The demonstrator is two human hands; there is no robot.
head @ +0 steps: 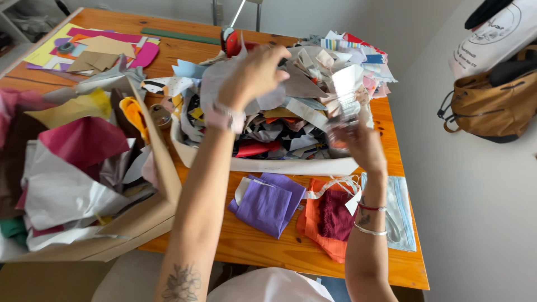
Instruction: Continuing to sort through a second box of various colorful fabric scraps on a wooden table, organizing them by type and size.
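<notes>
Cloth pieces, purple (268, 202) and orange (319, 226), lie near the table's (246, 243) front edge, a cardboard box (159, 190) of scraps sits left, and beyond, over the white tray (291, 165) heaped with scraps, the right hand (363, 144) pinches a clear sheet (348, 92) while the left hand (254, 75) grips pale fabric (215, 84).

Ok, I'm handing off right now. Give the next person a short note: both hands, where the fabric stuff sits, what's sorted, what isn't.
Left hand: raised over the scrap pile, fingers on a pale grey piece.
Right hand: at the pile's right edge, gripping a blurred whitish scrap.
Laid out at the table's near edge: purple piece, orange piece, dark red piece.
Cardboard box on the left holds mixed fabric.
Left: most of the pile is a heap of mixed pieces.
</notes>
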